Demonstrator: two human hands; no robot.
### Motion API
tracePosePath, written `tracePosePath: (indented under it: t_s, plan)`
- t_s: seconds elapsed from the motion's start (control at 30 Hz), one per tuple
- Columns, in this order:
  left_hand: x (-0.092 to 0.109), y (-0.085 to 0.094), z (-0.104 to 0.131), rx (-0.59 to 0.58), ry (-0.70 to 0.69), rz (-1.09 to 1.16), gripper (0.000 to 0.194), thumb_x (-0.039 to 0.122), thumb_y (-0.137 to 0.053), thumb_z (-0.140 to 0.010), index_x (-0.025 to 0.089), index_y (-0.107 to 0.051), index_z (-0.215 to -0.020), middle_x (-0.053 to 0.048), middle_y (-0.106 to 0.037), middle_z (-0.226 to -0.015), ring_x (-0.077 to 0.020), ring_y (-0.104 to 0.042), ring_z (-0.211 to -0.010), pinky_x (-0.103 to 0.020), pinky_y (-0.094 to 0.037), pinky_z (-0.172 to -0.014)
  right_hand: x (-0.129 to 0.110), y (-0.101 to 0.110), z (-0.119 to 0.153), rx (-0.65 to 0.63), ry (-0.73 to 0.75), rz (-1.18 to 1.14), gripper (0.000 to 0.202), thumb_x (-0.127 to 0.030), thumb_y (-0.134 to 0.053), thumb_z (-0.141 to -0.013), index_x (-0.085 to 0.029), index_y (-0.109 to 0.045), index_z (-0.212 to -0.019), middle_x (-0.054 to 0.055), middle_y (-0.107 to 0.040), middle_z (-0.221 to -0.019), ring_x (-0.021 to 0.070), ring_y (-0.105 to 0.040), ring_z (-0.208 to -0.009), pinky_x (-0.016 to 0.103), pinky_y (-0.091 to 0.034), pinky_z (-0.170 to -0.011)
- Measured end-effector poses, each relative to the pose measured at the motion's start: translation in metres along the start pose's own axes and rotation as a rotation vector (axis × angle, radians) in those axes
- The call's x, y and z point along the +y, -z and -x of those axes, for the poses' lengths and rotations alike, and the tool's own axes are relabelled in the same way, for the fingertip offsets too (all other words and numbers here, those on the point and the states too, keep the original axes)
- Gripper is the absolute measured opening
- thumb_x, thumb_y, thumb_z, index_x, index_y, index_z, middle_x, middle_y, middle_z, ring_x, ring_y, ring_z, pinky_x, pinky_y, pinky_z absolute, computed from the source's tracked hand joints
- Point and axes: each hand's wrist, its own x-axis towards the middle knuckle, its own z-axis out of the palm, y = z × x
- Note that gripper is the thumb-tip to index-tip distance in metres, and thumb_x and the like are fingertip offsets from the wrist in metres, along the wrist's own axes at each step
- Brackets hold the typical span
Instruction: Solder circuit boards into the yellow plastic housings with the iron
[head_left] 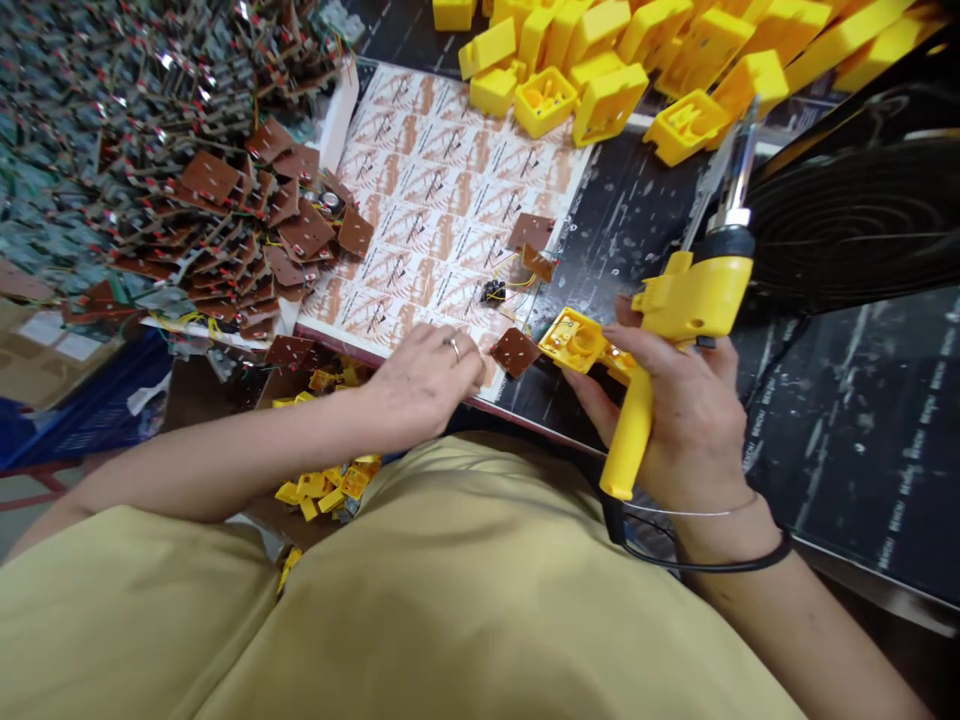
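My right hand (690, 420) is wrapped around a yellow pistol-shaped soldering iron (697, 295), its metal tip pointing up and away. The same hand also grips a small open yellow plastic case (574, 340) between thumb and fingers. At the front edge of the printed sheet, my left hand (431, 380) is closed, its fingertips curled under and hidden; whatever they hold cannot be made out. Just right of it lies a brown circuit board (514, 352). Thin wires, a small black part (493, 291) and another brown board (531, 232) lie farther up.
A large heap of circuit boards (150, 150) covers the left side. Many yellow cases (600, 100) are piled at the back. A black round-grilled object (862, 215) stands at right. Below the table edge, a box holds small yellow parts (330, 485).
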Motion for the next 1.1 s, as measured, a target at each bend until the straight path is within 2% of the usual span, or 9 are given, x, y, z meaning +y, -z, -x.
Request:
tracePosePath:
  t_s: [0.1,0.23,0.3,0.4,0.6,0.7,0.83,0.93,1.1]
  plan:
    - [0.005,0.004,0.011,0.100,-0.002,0.035,0.016,0.018,-0.051,-0.095,0.016,-0.064,-0.085,-0.007,-0.071,-0.092,-0.0215,-0.061,-0.084,-0.037,-0.041,-0.079,0.000,0.003,0.001,-0.014,0.001,-0.007,0.052,-0.025,-0.077,-0.082,-0.020,-0.050,-0.126,0.012,-0.070,-0.118,0.0233,-0.068,-0.109,0.043,-0.049,-0.105]
    - [-0.015,0.012,0.016,0.195,0.133,0.034,0.018,0.020,-0.051,-0.096,0.017,-0.066,-0.088,-0.004,-0.073,-0.089,-0.0203,-0.064,-0.084,-0.038,-0.041,-0.083,0.000,0.005,0.001,0.005,0.022,-0.025,0.049,-0.025,-0.077,-0.082,-0.019,-0.052,-0.124,0.013,-0.070,-0.118,0.0253,-0.069,-0.108,0.044,-0.051,-0.102]
    - [-0.027,0.013,0.012,0.144,0.158,0.089,0.017,0.023,-0.051,-0.096,0.017,-0.068,-0.096,-0.006,-0.073,-0.095,-0.0216,-0.064,-0.090,-0.037,-0.042,-0.085,0.000,0.006,0.002,0.010,0.028,-0.023,0.050,-0.025,-0.077,-0.082,-0.020,-0.052,-0.125,0.012,-0.070,-0.118,0.0255,-0.069,-0.108,0.043,-0.052,-0.100]
    - [-0.036,0.011,0.001,-0.004,0.078,0.155,0.020,0.026,-0.055,-0.095,0.018,-0.069,-0.106,-0.007,-0.071,-0.107,-0.0230,-0.063,-0.100,-0.037,-0.044,-0.088,0.000,0.006,0.004,0.006,0.030,-0.020,0.052,-0.024,-0.077,-0.082,-0.021,-0.051,-0.127,0.011,-0.070,-0.117,0.0251,-0.069,-0.108,0.043,-0.053,-0.100]
    - [-0.046,0.010,-0.025,-0.145,-0.072,0.117,0.015,0.026,-0.059,-0.091,0.016,-0.070,-0.086,-0.009,-0.068,-0.097,-0.0210,-0.060,-0.089,-0.033,-0.043,-0.080,-0.001,0.009,0.008,-0.001,0.024,-0.016,0.049,-0.023,-0.076,-0.083,-0.019,-0.053,-0.126,0.012,-0.071,-0.114,0.0231,-0.069,-0.106,0.039,-0.053,-0.100]
    - [-0.046,0.014,-0.031,-0.206,-0.108,0.084,0.016,0.025,-0.057,-0.092,0.014,-0.067,-0.086,-0.010,-0.067,-0.093,-0.0214,-0.059,-0.087,-0.033,-0.043,-0.078,-0.003,0.010,0.009,-0.019,0.001,-0.028,0.044,-0.025,-0.072,-0.086,-0.021,-0.052,-0.126,0.009,-0.070,-0.112,0.0216,-0.068,-0.108,0.038,-0.053,-0.099]
    - [-0.032,0.016,-0.025,-0.234,-0.041,0.087,0.017,0.021,-0.051,-0.094,0.012,-0.065,-0.088,-0.011,-0.066,-0.094,-0.0216,-0.058,-0.088,-0.034,-0.043,-0.081,-0.004,0.012,0.010,-0.025,-0.020,-0.030,0.042,-0.025,-0.072,-0.087,-0.019,-0.053,-0.125,0.009,-0.070,-0.114,0.0211,-0.067,-0.110,0.038,-0.053,-0.100]
    - [-0.018,0.018,-0.009,-0.203,-0.029,0.196,0.019,0.020,-0.049,-0.095,0.013,-0.064,-0.086,-0.010,-0.066,-0.092,-0.0205,-0.058,-0.086,-0.033,-0.043,-0.078,-0.003,0.013,0.010,-0.018,-0.031,-0.029,0.043,-0.023,-0.073,-0.086,-0.018,-0.054,-0.124,0.011,-0.069,-0.117,0.0210,-0.066,-0.110,0.037,-0.052,-0.101]
    - [-0.021,0.025,0.017,0.029,0.121,0.165,0.017,0.022,-0.052,-0.094,0.016,-0.066,-0.087,-0.007,-0.069,-0.093,-0.0223,-0.061,-0.090,-0.037,-0.043,-0.085,-0.001,0.014,0.010,-0.031,-0.023,-0.064,0.045,-0.022,-0.073,-0.085,-0.018,-0.054,-0.125,0.012,-0.069,-0.117,0.0218,-0.066,-0.111,0.037,-0.052,-0.101]
